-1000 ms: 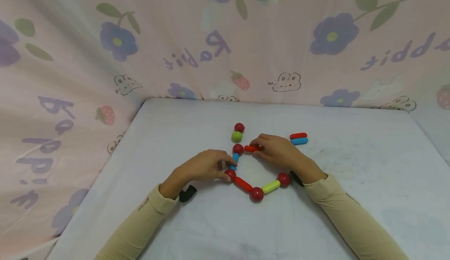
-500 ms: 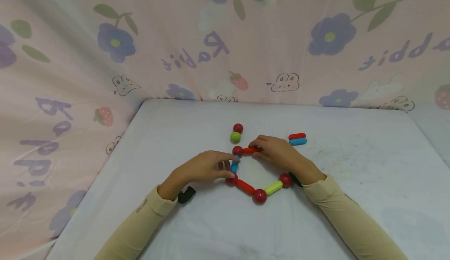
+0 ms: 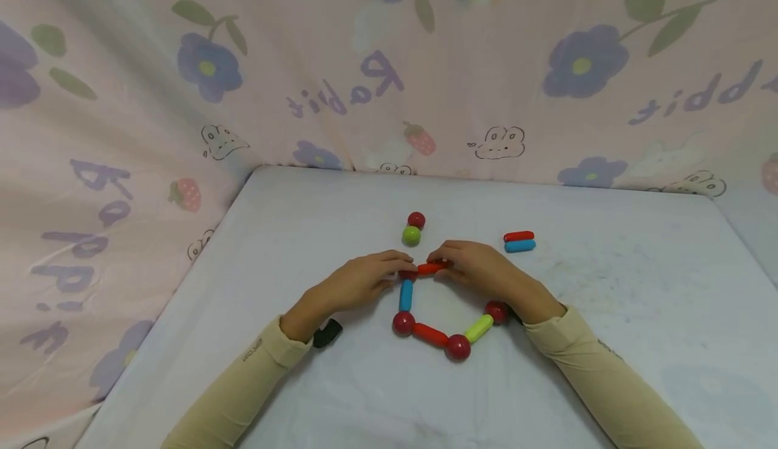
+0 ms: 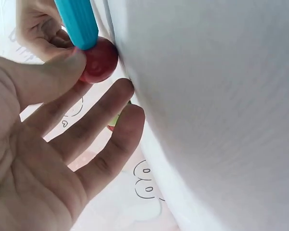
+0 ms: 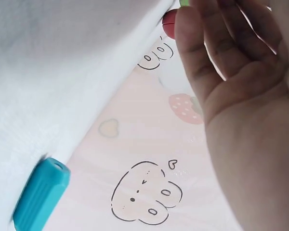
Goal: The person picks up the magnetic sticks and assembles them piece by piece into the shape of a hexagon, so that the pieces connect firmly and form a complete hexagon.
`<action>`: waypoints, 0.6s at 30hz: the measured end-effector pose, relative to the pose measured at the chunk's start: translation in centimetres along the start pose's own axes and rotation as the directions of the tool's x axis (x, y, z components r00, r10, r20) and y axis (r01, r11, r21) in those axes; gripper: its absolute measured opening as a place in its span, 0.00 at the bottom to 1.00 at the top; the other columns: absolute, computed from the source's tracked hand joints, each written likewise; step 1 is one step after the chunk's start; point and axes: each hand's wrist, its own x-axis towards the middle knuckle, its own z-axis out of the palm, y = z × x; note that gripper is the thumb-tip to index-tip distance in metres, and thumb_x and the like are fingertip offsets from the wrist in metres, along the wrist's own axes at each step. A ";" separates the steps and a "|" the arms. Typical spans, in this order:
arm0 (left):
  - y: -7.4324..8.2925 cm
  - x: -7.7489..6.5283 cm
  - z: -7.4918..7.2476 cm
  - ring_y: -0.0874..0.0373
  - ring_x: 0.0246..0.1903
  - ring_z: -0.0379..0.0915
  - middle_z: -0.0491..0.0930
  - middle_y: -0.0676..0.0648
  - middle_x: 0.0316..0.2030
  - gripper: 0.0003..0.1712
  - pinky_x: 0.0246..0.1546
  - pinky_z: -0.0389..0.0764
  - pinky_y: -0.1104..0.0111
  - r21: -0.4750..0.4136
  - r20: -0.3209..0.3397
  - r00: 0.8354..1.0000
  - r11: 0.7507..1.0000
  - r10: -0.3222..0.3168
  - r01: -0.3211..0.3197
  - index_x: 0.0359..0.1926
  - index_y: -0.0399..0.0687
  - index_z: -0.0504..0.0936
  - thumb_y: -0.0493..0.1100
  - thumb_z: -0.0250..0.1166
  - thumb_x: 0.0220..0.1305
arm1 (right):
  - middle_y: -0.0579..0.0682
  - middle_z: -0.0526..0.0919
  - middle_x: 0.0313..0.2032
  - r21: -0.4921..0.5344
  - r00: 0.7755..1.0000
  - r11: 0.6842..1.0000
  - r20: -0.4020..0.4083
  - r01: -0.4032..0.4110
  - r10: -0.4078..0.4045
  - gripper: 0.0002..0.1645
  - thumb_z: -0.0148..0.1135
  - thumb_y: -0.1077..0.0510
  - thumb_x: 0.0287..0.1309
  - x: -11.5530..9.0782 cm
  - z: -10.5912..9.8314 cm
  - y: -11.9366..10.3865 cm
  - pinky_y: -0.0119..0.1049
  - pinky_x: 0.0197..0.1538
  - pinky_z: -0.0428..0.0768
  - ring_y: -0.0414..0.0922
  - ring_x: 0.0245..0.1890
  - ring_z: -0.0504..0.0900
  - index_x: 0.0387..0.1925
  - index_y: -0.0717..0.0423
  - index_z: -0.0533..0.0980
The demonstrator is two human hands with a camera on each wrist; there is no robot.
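Observation:
In the head view, my left hand (image 3: 361, 280) pinches a red ball (image 4: 103, 62) at the upper left corner of a chain of balls and rods. The left wrist view shows its thumb on that ball, with the other fingers spread. A blue rod (image 3: 406, 296) runs from this ball to another red ball (image 3: 404, 323). My right hand (image 3: 477, 267) holds the far end of a red rod (image 3: 429, 269), whose near end meets the pinched ball. Further round the chain come a second red rod (image 3: 431, 335), a red ball (image 3: 458, 347), a yellow-green rod (image 3: 479, 328) and a red ball (image 3: 496, 311).
Behind the chain, a green ball (image 3: 411, 235) touches a red ball (image 3: 416, 220). A loose red rod (image 3: 519, 236) and blue rod (image 3: 520, 246) lie side by side beyond my right hand. A patterned curtain (image 3: 450, 84) borders the white table (image 3: 608, 287).
My left hand has shifted from the lower left ball and blue rod to the upper left ball. The chain has moved slightly nearer, and the red rod now meets that upper ball.

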 end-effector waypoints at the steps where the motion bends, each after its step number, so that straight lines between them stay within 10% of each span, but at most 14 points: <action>1: 0.0 0.0 0.0 0.58 0.62 0.73 0.74 0.55 0.63 0.25 0.63 0.76 0.61 0.003 -0.002 1.000 1.000 0.003 -0.003 0.64 0.57 0.76 0.35 0.63 0.68 | 0.41 0.85 0.43 -0.002 1.000 1.000 0.004 0.002 -0.002 0.19 0.71 0.52 0.59 0.0 0.0 0.0 0.38 0.52 0.84 0.39 0.44 0.83 0.52 0.46 0.81; 18: -0.3 -0.1 0.3 0.62 0.47 0.78 0.82 0.55 0.50 0.20 0.53 0.81 0.65 0.053 -0.038 0.999 0.998 -0.035 0.037 0.55 0.56 0.81 0.38 0.69 0.63 | 0.42 0.84 0.45 -0.030 0.997 0.998 0.038 -0.060 0.062 0.17 0.68 0.52 0.62 -0.1 0.1 0.3 0.40 0.53 0.84 0.40 0.45 0.83 0.53 0.45 0.81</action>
